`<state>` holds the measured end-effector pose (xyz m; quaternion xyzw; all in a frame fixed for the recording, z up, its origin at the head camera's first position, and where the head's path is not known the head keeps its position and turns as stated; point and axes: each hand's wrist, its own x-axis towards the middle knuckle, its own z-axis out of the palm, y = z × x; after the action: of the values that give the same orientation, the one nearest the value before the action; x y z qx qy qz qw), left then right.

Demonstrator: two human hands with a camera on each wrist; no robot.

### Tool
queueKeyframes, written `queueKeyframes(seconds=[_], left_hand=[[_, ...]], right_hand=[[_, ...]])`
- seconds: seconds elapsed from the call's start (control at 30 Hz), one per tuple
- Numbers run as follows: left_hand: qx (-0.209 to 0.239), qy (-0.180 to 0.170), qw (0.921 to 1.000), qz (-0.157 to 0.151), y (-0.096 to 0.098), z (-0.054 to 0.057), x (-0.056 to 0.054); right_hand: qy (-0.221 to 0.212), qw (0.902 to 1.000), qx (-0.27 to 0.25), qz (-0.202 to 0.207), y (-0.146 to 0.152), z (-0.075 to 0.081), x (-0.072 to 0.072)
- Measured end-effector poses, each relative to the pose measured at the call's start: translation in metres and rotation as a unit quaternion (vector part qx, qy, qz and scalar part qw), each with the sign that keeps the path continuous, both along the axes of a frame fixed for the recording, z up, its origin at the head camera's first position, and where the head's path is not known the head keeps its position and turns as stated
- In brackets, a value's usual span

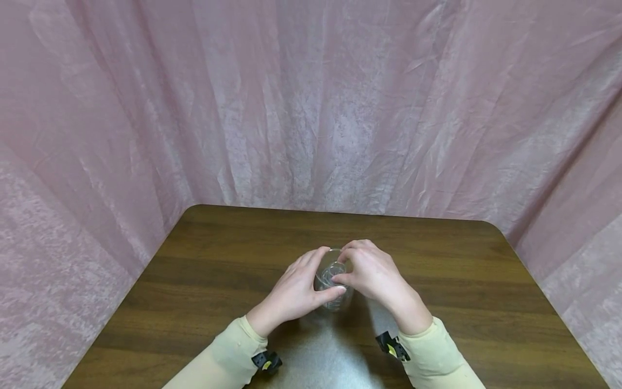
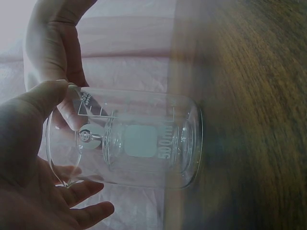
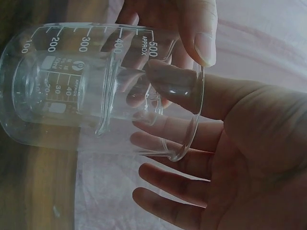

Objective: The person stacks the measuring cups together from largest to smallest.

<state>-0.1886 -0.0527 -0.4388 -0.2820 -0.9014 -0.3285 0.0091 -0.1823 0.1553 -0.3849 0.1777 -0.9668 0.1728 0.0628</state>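
Note:
A large clear glass beaker (image 1: 335, 306) marked 500 ml stands upright on the table between my hands. My left hand (image 1: 296, 289) grips it from the left, its thumb across the near side by the rim. Nested inside is a smaller glass beaker (image 3: 106, 110), with another small beaker (image 3: 139, 108) within it. My right hand (image 1: 376, 270) reaches over the rim, thumb inside the large beaker, and pinches the innermost one near its top. White graduation marks show through the glass in the right wrist view. The other right fingers stay partly hidden behind the glass.
The brown wood-grain table (image 1: 218, 259) has rounded far corners. Pink velvety curtains (image 1: 330, 108) hang behind it and along both sides. A black wrist strap shows below each hand, over pale yellow sleeves (image 1: 233, 346).

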Motion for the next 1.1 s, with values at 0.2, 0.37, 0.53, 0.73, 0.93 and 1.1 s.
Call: queueKeyframes(seconds=[0.2, 0.37, 0.53, 0.73, 0.93, 1.1], left_hand=[[-0.005, 0.0, 1.0, 0.002, 0.0002, 0.0001, 0.0001], [-0.001, 0.004, 1.0, 0.001, 0.0, -0.0006, 0.0001], [0.001, 0.007, 1.0, 0.002, 0.0002, -0.0006, -0.0003], [0.001, 0.006, 1.0, 0.002, 0.0002, -0.0006, -0.0005], [0.003, 0.005, 1.0, 0.001, -0.0001, -0.0014, -0.001], [0.005, 0.003, 1.0, 0.001, -0.0004, -0.0018, -0.0013]], right_hand=[[-0.011, 0.9999, 0.01, -0.007, -0.0028, 0.0007, -0.0022], [-0.017, 0.9997, 0.016, -0.009, -0.0041, 0.0007, -0.0035], [-0.024, 0.9994, 0.026, -0.007, -0.0047, 0.0012, -0.0046], [-0.033, 0.9987, 0.038, -0.007, -0.0058, 0.0021, -0.0058], [-0.035, 0.9983, 0.047, -0.009, -0.0067, 0.0024, -0.0069], [-0.04, 0.9977, 0.055, -0.01, -0.0073, 0.0021, -0.0089]])
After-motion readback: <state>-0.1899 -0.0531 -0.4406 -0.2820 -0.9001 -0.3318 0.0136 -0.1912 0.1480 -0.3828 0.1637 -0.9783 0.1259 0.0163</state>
